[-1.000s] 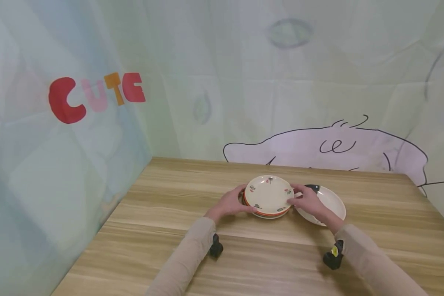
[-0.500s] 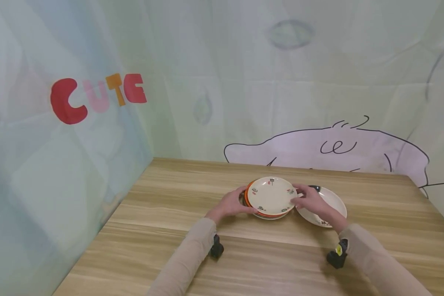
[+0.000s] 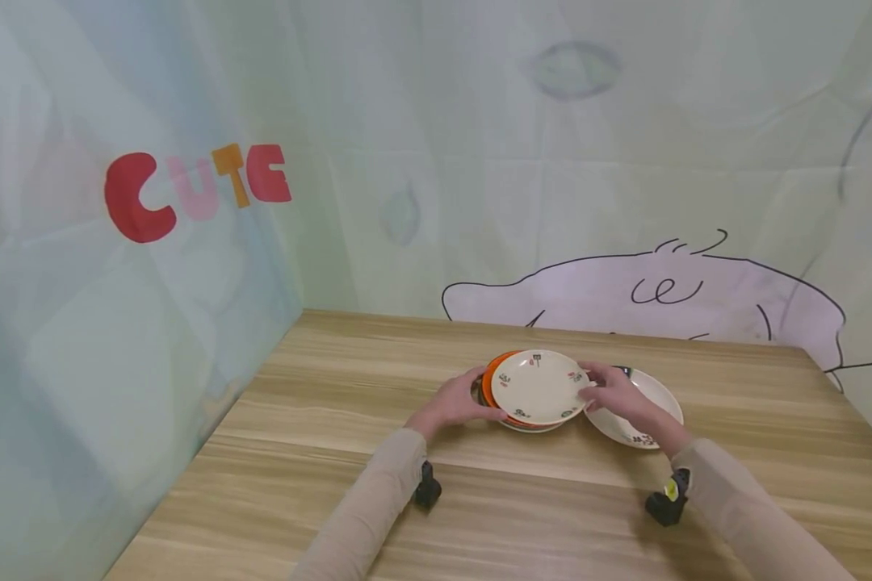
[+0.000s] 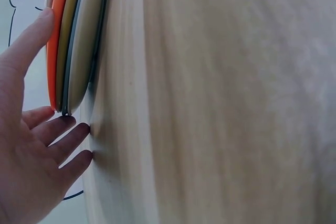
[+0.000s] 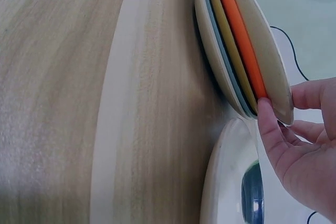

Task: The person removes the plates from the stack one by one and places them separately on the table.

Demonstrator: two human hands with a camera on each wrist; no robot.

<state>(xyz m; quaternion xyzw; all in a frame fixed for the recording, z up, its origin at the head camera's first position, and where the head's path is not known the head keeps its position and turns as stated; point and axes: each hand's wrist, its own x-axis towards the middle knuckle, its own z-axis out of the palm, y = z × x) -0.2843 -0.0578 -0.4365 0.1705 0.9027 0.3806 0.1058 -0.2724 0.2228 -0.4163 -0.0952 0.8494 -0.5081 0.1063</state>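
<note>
In the head view a cream plate with small printed pictures lies tilted on top of a stack, offset to the right. Beneath it the orange plate shows at the left. The left wrist view shows the mustard plate and a grey-green rim under that, with another cream plate lower down. My left hand rests against the stack's left edge, its thumb at the orange rim and fingers spread. My right hand pinches the top plate's right edge, with a finger under it near the orange rim.
A larger white plate with a dark patch lies to the right, partly behind my right hand. The wooden table meets a printed cloth backdrop at its back and left. Small black devices sit on both wrists.
My right hand has shifted slightly right with the top cream plate, so more of the orange plate shows at the left. The left hand has stayed nearly still.
</note>
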